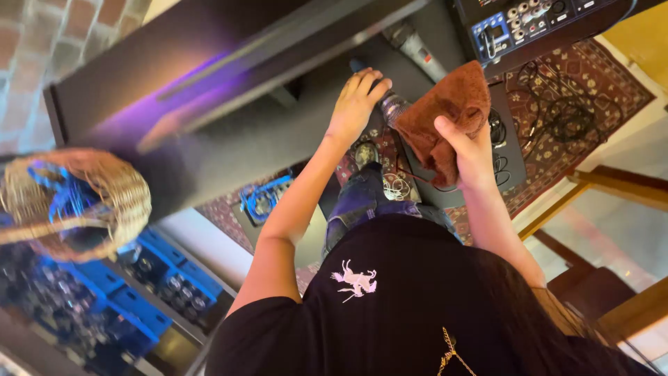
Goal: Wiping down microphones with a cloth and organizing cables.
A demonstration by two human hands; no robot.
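Microphone point(390, 106) is the thing in both hands: it lies near the middle of the dark tabletop point(278, 132), its metal mesh head pointing toward the right. Going from the left, a woven basket point(76, 202) sits beyond the left end of the tabletop, above blue crates point(156, 278) on the floor. Next comes the left hand point(356, 104), which lies over the dark handle of the microphone with its fingers curled around it. Just to the right, the right hand point(467, 150) pinches a brown cloth point(449, 115) between thumb and fingers, and the cloth touches the mesh head. A second microphone point(417, 49) rests farther back, and an audio mixer point(529, 21) stands at the right far corner, with black cables point(563, 111) hanging over a patterned rug point(591, 90).

I judge that the microphone could roll or slip toward the near edge if the left hand loosens while the cloth pushes on the head. The loose cloth could also catch the cables beside it and pull them.

The handle is mostly hidden under the left hand, so its length and any cable on it I cannot tell. The mixer is cut off by the picture's upper edge, and the basket is blurred.
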